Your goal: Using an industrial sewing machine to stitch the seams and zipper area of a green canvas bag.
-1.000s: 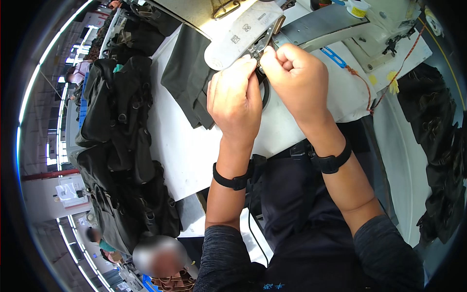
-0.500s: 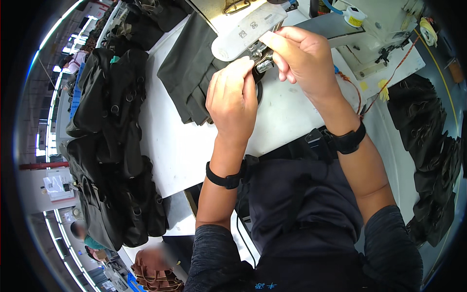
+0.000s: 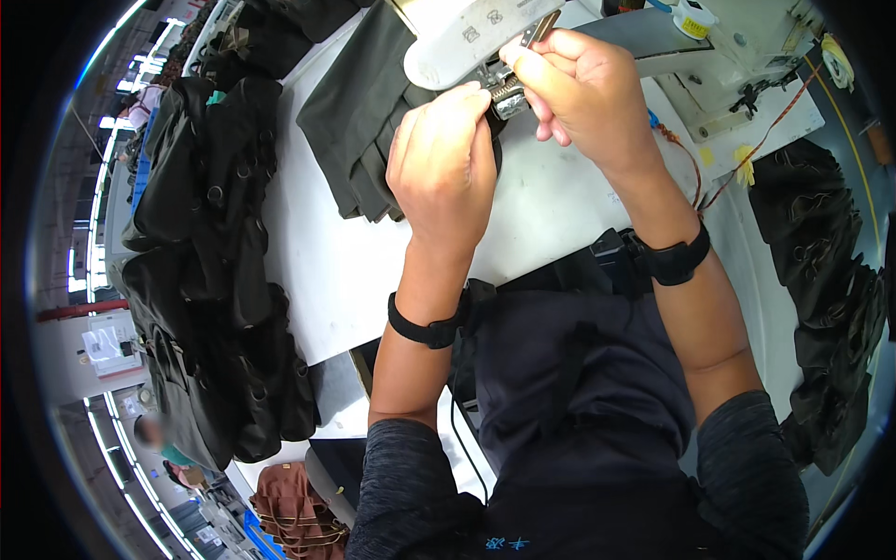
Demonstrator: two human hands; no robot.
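Note:
My left hand (image 3: pixel 443 168) is at the front of a white sewing machine head (image 3: pixel 481 37), its thumb and fingers pinched together beside the metal presser and needle parts (image 3: pixel 507 93). What it pinches, if anything, is too small to make out. Across from it, my right hand (image 3: pixel 588 98) grips a slim dark tool with metallic edges (image 3: pixel 539 30), which sticks up above the thumb and forefinger. The right hand's lower fingers curl close to the metal parts. Dark green-black fabric (image 3: pixel 359 121) lies on the white table (image 3: pixel 322 271) left of the machine, partly behind my left hand.
Dark bags with metal rings (image 3: pixel 210 261) are heaped along the left. More dark pieces (image 3: pixel 817 289) hang at the right. A white bottle (image 3: pixel 693 19) stands on the machine bed at the back right. A reddish-brown bag (image 3: pixel 294 509) is at the lower left.
The slim tool now shows above my right hand, where it was barely visible before. Both hands stay at the needle area. The whole view has shifted slightly, with the machine higher in it.

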